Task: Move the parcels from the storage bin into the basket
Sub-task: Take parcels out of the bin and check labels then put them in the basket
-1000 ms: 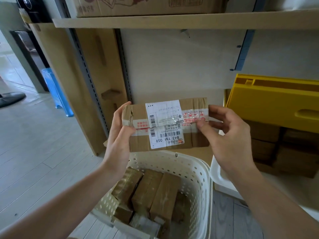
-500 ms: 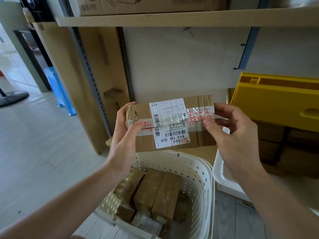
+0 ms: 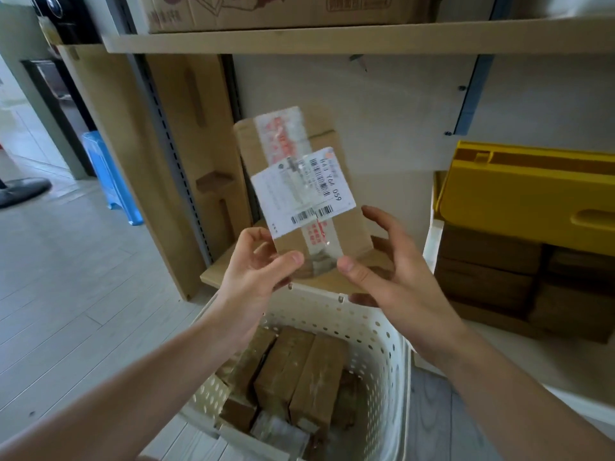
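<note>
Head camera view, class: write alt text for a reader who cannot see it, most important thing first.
Two hands hold a taped cardboard parcel upright by its lower end above a white perforated basket, the left hand and right hand pinching it. Several brown parcels already stand in the basket; more sit in a yellow storage bin at right.

Brown cardboard parcel [image 3: 301, 197] with white barcode label and red-printed tape, upright on end above white perforated basket [image 3: 387, 354], brown parcels [image 3: 293, 371] packed side by side inside, yellow storage bin [image 3: 532, 188] right of the basket
</note>
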`<action>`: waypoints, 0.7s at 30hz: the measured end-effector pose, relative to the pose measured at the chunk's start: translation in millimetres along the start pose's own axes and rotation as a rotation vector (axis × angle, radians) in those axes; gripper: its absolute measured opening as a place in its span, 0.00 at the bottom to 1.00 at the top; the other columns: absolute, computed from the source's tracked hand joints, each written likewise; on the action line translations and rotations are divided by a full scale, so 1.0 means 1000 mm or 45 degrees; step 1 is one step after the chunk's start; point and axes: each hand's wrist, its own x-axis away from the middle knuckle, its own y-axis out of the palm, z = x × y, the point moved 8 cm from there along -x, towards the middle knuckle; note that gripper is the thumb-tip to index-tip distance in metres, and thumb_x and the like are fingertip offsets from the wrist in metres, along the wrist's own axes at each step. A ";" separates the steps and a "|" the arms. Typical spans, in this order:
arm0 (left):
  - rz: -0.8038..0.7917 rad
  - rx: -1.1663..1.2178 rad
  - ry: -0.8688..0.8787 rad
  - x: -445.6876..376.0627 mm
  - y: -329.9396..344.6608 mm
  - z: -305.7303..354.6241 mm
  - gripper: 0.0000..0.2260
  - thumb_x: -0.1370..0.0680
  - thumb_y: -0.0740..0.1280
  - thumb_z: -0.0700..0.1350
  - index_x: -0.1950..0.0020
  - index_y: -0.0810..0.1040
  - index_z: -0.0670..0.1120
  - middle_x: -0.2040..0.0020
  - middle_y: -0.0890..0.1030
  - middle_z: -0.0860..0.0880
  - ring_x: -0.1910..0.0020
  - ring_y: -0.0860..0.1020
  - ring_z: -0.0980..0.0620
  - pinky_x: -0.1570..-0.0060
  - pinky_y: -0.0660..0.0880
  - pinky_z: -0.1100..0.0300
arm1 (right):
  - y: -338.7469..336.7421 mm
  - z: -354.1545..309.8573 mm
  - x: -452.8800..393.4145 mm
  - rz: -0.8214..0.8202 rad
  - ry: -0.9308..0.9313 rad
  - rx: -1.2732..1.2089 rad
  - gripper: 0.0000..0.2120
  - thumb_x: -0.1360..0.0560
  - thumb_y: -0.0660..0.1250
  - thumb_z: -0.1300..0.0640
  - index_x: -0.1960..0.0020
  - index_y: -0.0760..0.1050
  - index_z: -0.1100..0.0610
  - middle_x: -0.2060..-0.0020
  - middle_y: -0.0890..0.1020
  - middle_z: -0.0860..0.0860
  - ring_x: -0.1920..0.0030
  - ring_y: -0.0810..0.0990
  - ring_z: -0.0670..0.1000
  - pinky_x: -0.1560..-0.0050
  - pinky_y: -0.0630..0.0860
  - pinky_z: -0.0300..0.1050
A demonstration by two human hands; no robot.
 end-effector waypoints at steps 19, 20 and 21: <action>0.187 0.191 0.001 -0.004 -0.020 0.001 0.27 0.25 0.66 0.55 0.33 0.70 0.39 0.39 0.81 0.38 0.42 0.82 0.39 0.50 0.82 0.47 | -0.059 -0.020 0.000 0.507 -0.225 -0.218 0.20 0.27 0.73 0.65 0.37 0.74 0.54 0.43 0.83 0.50 0.47 0.85 0.45 0.55 0.82 0.37; 0.170 0.148 -0.002 -0.003 -0.017 0.001 0.30 0.25 0.66 0.56 0.31 0.69 0.37 0.40 0.82 0.39 0.44 0.82 0.42 0.49 0.81 0.48 | -0.059 -0.023 0.001 0.506 -0.245 -0.190 0.18 0.25 0.72 0.66 0.38 0.75 0.55 0.46 0.84 0.49 0.48 0.85 0.43 0.56 0.81 0.35; 0.164 0.112 -0.007 -0.003 -0.016 0.000 0.31 0.25 0.67 0.57 0.30 0.69 0.37 0.41 0.83 0.40 0.45 0.83 0.44 0.48 0.80 0.48 | -0.059 -0.025 0.002 0.503 -0.262 -0.160 0.16 0.25 0.71 0.66 0.39 0.77 0.54 0.47 0.84 0.48 0.48 0.85 0.43 0.56 0.81 0.34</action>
